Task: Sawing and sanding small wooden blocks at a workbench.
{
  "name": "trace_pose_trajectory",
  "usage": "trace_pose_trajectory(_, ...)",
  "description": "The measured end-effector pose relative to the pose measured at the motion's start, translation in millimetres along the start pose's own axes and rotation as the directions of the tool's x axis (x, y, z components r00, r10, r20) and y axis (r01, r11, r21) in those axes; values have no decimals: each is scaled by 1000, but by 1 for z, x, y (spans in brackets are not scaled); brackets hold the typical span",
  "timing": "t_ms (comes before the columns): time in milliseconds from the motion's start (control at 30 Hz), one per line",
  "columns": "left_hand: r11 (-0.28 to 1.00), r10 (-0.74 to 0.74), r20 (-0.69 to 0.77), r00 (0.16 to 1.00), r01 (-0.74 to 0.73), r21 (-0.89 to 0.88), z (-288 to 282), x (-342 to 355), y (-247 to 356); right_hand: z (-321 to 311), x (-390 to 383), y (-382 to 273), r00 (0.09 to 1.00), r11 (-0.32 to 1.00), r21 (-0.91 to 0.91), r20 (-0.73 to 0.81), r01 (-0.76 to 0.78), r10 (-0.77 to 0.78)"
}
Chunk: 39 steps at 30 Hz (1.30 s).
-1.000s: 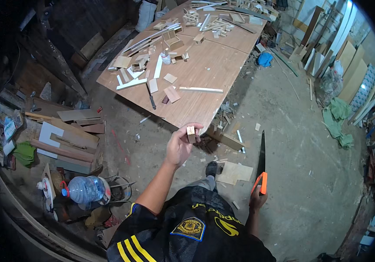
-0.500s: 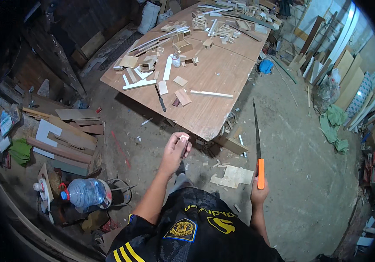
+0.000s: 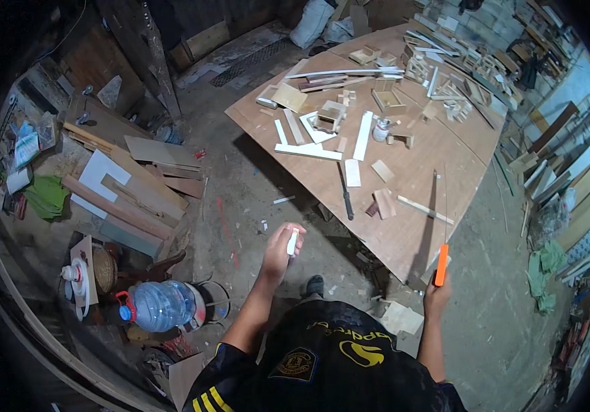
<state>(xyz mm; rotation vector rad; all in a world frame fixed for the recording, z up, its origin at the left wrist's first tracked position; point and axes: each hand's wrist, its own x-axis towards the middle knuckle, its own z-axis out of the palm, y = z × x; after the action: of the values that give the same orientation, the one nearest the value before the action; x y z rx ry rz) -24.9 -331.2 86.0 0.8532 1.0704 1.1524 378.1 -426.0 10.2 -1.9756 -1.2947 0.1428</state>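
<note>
My left hand [image 3: 278, 259] is closed around a small pale wood block [image 3: 293, 242], held in front of my body short of the table's near edge. In my right hand [image 3: 436, 298] is a handsaw [image 3: 441, 265] with an orange handle. Its thin blade points away from me and is seen nearly edge-on, over the table's right part. The wooden table [image 3: 463, 159] lies ahead. Near its front lie a pale wood strip [image 3: 424, 209], a small wood piece [image 3: 386, 204] and a black-handled narrow tool [image 3: 347, 198].
Small wooden boxes [image 3: 389, 98], white strips [image 3: 362, 136] and a little jar [image 3: 381, 130] crowd the table farther back. A large water bottle [image 3: 161, 305] and stacked boards [image 3: 123, 196] are at left. Planks [image 3: 583, 185] and green cloth [image 3: 546, 271] line the right side.
My view has swung left, so the table sits farther right in it. The saw has come over the tabletop. The block has turned in my left hand, showing more of its pale face.
</note>
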Motion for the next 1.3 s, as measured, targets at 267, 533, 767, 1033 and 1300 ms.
trace_pose_trajectory(267, 997, -7, -148, 989, 18, 70, -27, 51, 8, 60, 74, 0, 981, 967, -174, 99, 185, -169)
trace_pose_trajectory(533, 977, -199, -81, 977, 204, 55, 10, 94, -10, 99, 142, 12, 964, 935, -319, 256, 157, -75)
trace_pose_trajectory(767, 938, -187, -135, 973, 218, 270, 39, 140, 11, 160, 219, 65, 910, 918, -360, 414, 167, -4)
trace_pose_trajectory(1033, 973, -227, -111, 967, 230, 17, 62, 163, -3, 213, 269, 93, 864, 907, -358, 503, 221, -12)
trace_pose_trajectory(1300, 921, -209, 19, 978, 190, 341, 77, 190, 2, 245, 274, 108, 848, 907, -350, 530, 233, -13)
